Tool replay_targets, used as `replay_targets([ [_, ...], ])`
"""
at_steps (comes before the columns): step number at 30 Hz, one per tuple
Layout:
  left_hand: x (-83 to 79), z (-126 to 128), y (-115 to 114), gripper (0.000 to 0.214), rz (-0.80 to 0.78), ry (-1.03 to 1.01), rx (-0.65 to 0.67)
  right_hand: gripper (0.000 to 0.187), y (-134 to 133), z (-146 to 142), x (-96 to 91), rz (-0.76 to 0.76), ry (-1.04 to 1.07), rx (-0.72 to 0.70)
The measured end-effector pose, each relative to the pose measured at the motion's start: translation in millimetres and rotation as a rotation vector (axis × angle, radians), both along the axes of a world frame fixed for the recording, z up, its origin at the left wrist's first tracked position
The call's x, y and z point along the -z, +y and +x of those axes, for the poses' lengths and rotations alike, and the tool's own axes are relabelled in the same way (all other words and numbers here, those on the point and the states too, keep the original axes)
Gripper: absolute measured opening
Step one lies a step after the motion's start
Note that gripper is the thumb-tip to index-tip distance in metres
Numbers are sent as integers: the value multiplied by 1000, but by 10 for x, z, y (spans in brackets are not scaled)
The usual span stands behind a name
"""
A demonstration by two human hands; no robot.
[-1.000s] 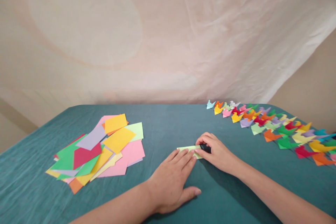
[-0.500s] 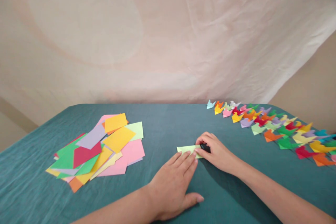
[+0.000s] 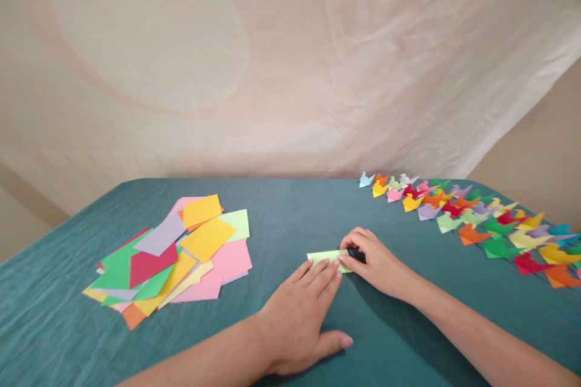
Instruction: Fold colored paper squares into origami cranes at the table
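Observation:
A pale green folded paper strip (image 3: pixel 323 256) lies on the teal tablecloth (image 3: pixel 290 217) near the middle. My left hand (image 3: pixel 299 314) rests flat beside it, fingers stretched out, their tips on the strip's near edge. My right hand (image 3: pixel 374 263) is curled over the strip's right end, fingertips pinched and pressing down on the paper. A small dark shape shows under those fingers; I cannot make it out.
A loose pile of coloured paper sheets (image 3: pixel 172 254) lies at the left. Rows of several folded paper figures (image 3: pixel 472 217) run along the right side toward the table's edge. A cream cloth backdrop (image 3: pixel 290 60) hangs behind the table.
My left hand has slid slightly back toward me along the strip's near edge. The right hand holds the same spot.

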State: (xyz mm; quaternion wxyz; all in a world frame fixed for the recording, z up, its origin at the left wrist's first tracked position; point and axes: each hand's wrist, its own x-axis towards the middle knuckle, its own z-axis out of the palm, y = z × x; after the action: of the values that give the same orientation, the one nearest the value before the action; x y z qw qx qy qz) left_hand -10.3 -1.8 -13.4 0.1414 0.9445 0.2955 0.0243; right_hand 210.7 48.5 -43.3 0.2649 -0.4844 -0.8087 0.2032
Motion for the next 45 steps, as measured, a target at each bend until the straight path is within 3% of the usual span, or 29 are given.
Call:
replay_targets([
  [45, -37, -49, 91, 70, 5, -17, 42, 4, 32, 11, 22, 19, 17, 7],
])
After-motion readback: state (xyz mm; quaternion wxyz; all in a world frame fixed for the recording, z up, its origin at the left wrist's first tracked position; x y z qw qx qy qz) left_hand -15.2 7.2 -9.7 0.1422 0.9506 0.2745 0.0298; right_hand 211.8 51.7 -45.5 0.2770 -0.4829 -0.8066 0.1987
